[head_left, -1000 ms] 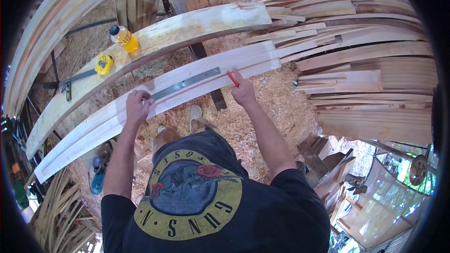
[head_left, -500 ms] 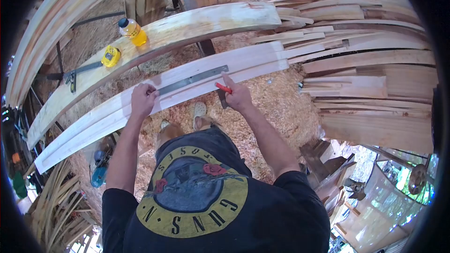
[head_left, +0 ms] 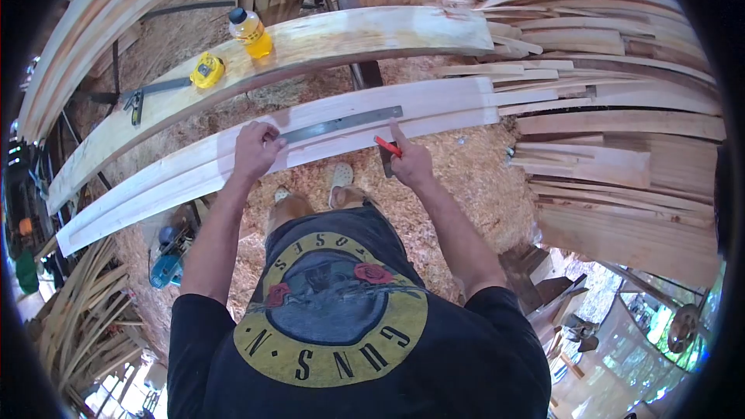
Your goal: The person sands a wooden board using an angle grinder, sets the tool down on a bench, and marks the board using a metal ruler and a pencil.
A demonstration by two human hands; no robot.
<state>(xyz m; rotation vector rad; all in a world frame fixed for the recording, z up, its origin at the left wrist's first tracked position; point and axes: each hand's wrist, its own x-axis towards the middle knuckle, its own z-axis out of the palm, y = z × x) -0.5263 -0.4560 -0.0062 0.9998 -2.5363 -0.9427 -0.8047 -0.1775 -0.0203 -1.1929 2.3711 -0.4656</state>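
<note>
A metal ruler [head_left: 341,125] lies along a pale curved plank [head_left: 458,98] in front of me. My left hand [head_left: 256,150] is closed at the ruler's left end, thumb and fingers pinched together there. At the other end, the index finger of my right hand [head_left: 413,164] stretches out to the ruler's tip. The remaining fingers of that hand are wrapped round a red pencil [head_left: 386,145], which points left over the plank's near edge.
Beyond lies a thicker curved timber [head_left: 334,37] bearing a yellow tape measure [head_left: 207,70], a bottle of yellow drink [head_left: 252,33] and a dark square-like tool [head_left: 136,106]. Stacked boards [head_left: 621,120] fill the right. A teal power tool [head_left: 165,270] rests on the shavings-covered floor [head_left: 473,186].
The whole view has shifted, so the planks and both hands appear farther right. Against the ruler and plank, my hands show hardly any movement.
</note>
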